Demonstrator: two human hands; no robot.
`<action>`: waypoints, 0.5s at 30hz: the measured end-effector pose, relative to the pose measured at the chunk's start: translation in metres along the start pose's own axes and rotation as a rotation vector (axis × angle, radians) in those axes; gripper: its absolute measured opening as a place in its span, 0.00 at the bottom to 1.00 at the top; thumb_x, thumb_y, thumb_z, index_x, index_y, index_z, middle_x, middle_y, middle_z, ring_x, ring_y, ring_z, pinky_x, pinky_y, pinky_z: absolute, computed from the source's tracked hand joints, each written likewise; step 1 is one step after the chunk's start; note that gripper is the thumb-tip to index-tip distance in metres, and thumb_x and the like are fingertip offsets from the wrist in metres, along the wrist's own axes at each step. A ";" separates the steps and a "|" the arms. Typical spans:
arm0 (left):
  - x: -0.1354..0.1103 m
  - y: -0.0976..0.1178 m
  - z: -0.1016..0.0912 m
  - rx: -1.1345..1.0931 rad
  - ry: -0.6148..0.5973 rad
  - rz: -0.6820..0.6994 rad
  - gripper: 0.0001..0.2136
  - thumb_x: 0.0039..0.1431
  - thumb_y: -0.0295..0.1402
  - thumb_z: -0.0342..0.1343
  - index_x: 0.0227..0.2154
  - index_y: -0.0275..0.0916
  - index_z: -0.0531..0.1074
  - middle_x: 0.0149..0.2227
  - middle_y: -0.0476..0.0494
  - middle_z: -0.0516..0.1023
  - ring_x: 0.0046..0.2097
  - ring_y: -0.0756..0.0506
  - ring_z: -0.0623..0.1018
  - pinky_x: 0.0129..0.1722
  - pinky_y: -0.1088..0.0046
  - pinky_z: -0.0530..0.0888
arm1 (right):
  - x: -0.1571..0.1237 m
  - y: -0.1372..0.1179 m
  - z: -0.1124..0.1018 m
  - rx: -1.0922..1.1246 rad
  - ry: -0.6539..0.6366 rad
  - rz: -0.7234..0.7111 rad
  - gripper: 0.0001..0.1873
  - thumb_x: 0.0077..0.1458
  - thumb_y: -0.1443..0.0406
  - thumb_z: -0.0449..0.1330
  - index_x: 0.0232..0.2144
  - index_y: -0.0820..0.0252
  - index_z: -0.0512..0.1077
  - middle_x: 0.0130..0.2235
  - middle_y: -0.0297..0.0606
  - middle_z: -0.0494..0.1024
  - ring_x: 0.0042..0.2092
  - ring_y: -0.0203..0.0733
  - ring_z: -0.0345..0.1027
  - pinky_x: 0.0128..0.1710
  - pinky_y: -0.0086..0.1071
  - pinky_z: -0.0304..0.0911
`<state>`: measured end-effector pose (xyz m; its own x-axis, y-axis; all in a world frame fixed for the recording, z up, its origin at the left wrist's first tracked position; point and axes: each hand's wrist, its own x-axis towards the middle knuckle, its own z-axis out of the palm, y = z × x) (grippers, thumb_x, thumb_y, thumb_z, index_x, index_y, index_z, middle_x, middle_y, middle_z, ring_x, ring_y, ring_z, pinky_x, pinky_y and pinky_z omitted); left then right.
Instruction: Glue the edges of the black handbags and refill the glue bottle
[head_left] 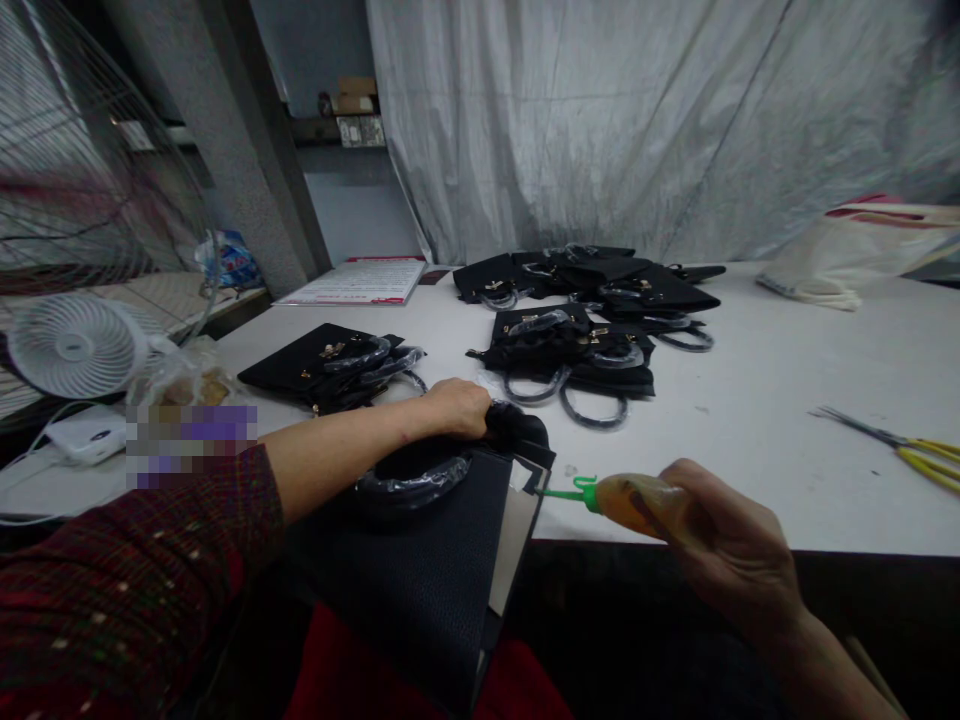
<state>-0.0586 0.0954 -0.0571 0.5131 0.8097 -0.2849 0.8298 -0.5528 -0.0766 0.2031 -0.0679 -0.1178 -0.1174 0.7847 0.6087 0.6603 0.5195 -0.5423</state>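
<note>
A black handbag [420, 570] lies at the table's front edge, partly over my lap, with its side spread to show a pale inner panel [508, 540]. Clear plastic wraps its rounded handle [412, 487]. My left hand [459, 407] is closed on black material at the bag's far end; the fingertips are hidden. In my right hand [731, 540] is a glue bottle [634, 503] of amber liquid, tilted sideways. Its thin green nozzle points left, with the tip at the edge of the bag's pale panel.
Several black handbags [577, 350] lie across the table's middle and back, another bag [330, 362] at left. Yellow-handled scissors [926, 455] rest at right, near a white cloth bag [855, 250]. A white fan [79, 345] and a printed sheet [356, 281] are at left.
</note>
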 end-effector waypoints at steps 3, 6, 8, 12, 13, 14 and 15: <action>0.000 0.000 0.000 0.002 -0.007 0.010 0.22 0.56 0.50 0.58 0.44 0.37 0.80 0.43 0.31 0.84 0.49 0.34 0.81 0.46 0.65 0.77 | -0.001 -0.002 -0.002 0.042 -0.062 -0.024 0.08 0.65 0.62 0.58 0.32 0.56 0.70 0.27 0.32 0.70 0.25 0.35 0.65 0.21 0.28 0.60; 0.000 0.000 -0.001 0.007 -0.010 0.010 0.22 0.56 0.50 0.58 0.43 0.37 0.80 0.43 0.31 0.84 0.49 0.34 0.81 0.46 0.64 0.77 | -0.004 -0.001 -0.003 0.036 0.000 -0.047 0.03 0.63 0.65 0.59 0.35 0.55 0.72 0.28 0.32 0.71 0.25 0.34 0.64 0.22 0.28 0.61; 0.000 0.000 -0.001 0.008 -0.013 0.013 0.22 0.56 0.50 0.58 0.43 0.37 0.80 0.43 0.31 0.84 0.49 0.34 0.81 0.46 0.64 0.77 | -0.007 0.000 -0.004 0.064 -0.023 -0.066 0.01 0.63 0.65 0.60 0.36 0.55 0.72 0.28 0.32 0.71 0.25 0.34 0.65 0.23 0.28 0.61; 0.001 0.000 0.000 0.006 -0.020 0.011 0.22 0.56 0.50 0.57 0.43 0.37 0.80 0.43 0.31 0.84 0.49 0.34 0.81 0.46 0.65 0.77 | -0.009 -0.001 -0.004 0.156 -0.085 -0.096 0.02 0.61 0.66 0.60 0.38 0.55 0.72 0.29 0.32 0.71 0.26 0.36 0.66 0.23 0.29 0.62; 0.002 0.000 0.000 0.007 -0.021 0.008 0.22 0.56 0.50 0.58 0.43 0.37 0.80 0.43 0.31 0.83 0.49 0.34 0.81 0.45 0.64 0.77 | -0.007 -0.001 -0.003 0.148 -0.040 -0.073 0.02 0.61 0.67 0.61 0.38 0.55 0.72 0.30 0.32 0.71 0.27 0.36 0.67 0.24 0.29 0.62; 0.002 0.000 0.000 0.007 -0.021 0.005 0.23 0.56 0.50 0.58 0.43 0.37 0.80 0.44 0.31 0.83 0.49 0.34 0.81 0.46 0.65 0.77 | -0.006 0.000 -0.003 0.124 0.016 -0.045 0.02 0.61 0.67 0.61 0.38 0.55 0.72 0.30 0.32 0.71 0.28 0.36 0.67 0.24 0.29 0.62; 0.002 0.000 0.000 0.006 -0.021 0.002 0.23 0.56 0.51 0.58 0.44 0.37 0.80 0.44 0.31 0.83 0.49 0.34 0.81 0.46 0.65 0.77 | -0.003 0.002 -0.002 0.097 0.059 -0.020 0.02 0.61 0.67 0.61 0.37 0.55 0.72 0.30 0.32 0.71 0.28 0.36 0.67 0.25 0.29 0.62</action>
<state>-0.0580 0.0969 -0.0575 0.5099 0.8044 -0.3048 0.8275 -0.5555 -0.0818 0.2062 -0.0700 -0.1198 -0.0843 0.7538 0.6516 0.5831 0.5676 -0.5812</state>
